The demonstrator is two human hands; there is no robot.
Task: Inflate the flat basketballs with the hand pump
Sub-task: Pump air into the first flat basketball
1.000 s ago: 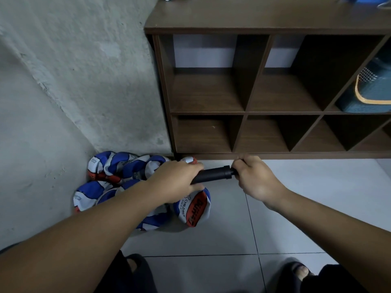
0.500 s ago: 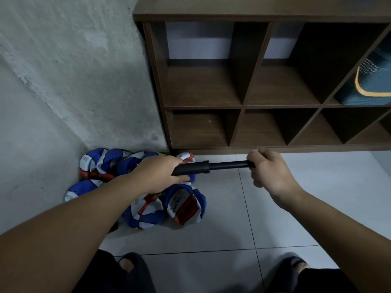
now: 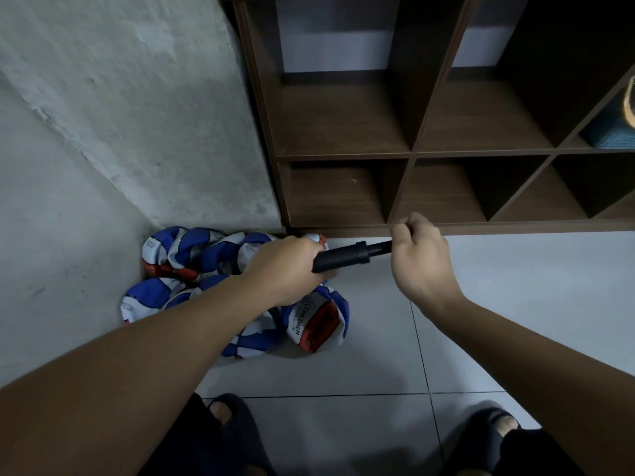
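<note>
Your left grip [image 3: 287, 269] is clamped on the hand pump [image 3: 343, 257] barrel to steady it, your right grip [image 3: 417, 255] closes around its handle to stroke, above the flat basketballs [image 3: 206, 255] heaped on the floor [image 3: 515, 304] corner.

The pump [image 3: 347, 257] handle is hidden in the right hand [image 3: 421, 261]; the basket [image 3: 615, 128] is cut off.

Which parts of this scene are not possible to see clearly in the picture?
- Head view: the pump front end and any needle are hidden under the left hand.
- The pump handle is covered by the right hand.
- How many flat basketballs lie in the pile: the left arm overlaps them.
- The blue basket is cut off by the right edge.
</note>
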